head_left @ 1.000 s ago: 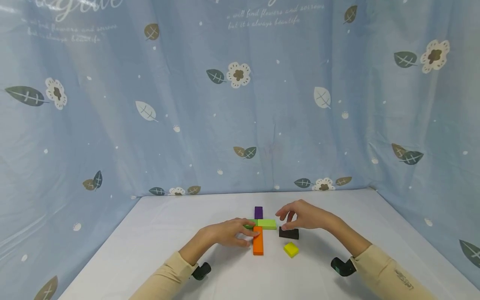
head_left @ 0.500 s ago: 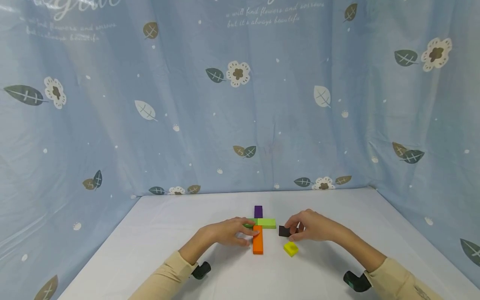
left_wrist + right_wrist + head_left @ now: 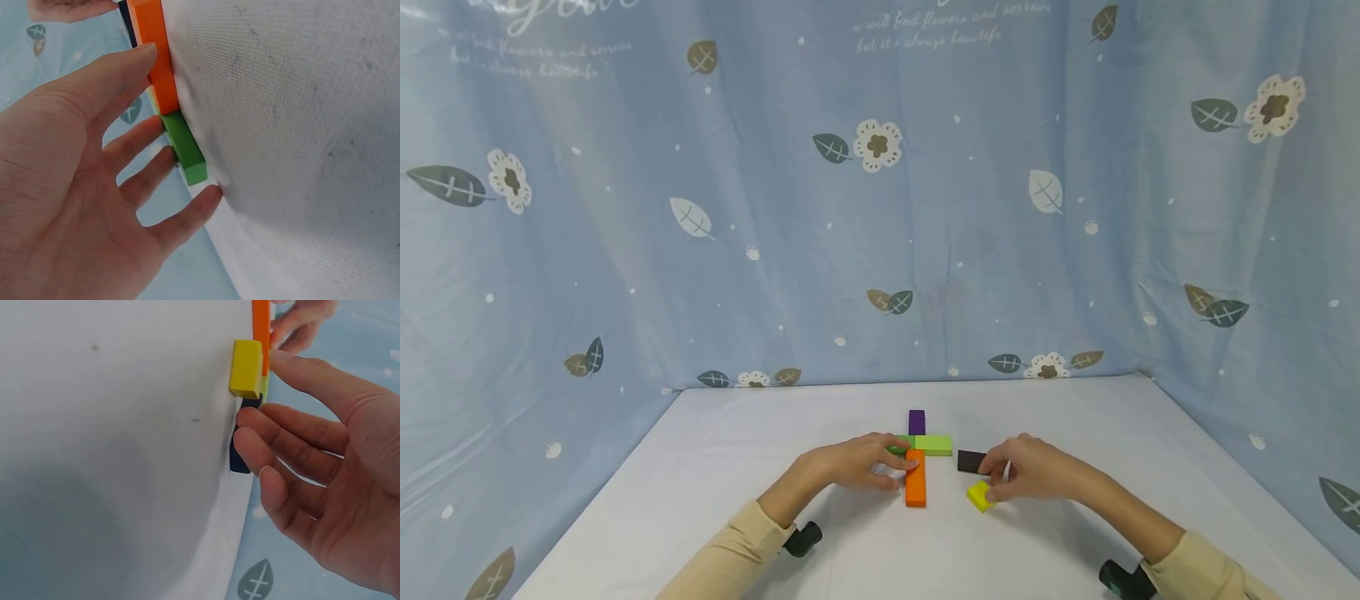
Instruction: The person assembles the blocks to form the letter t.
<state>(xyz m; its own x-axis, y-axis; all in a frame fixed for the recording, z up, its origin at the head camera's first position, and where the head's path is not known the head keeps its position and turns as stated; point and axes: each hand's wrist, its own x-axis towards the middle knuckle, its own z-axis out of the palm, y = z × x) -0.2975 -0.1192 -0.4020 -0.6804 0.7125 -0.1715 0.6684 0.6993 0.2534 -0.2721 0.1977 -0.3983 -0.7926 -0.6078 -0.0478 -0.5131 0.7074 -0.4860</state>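
We see a small yellow rectangular block [image 3: 977, 496] on a white woven cloth [image 3: 737, 433], just beside an oblong black block [image 3: 970, 461]. The right hand [image 3: 1033, 471] is at its edge, fingers loosely bent and apart (whether the thumb touches the yellow, we cannot tell). Further left, our left hand [image 3: 861, 462] spreads its fingers, the index resting on a long orange block [image 3: 916, 492] beside green [image 3: 184, 147] and lime-green [image 3: 934, 446] blocks. Beyond them lies a purple block [image 3: 917, 422], backed by a blue flowered curtain [image 3: 775, 250].

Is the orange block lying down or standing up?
Lying down: the orange block has its long side along the white table.
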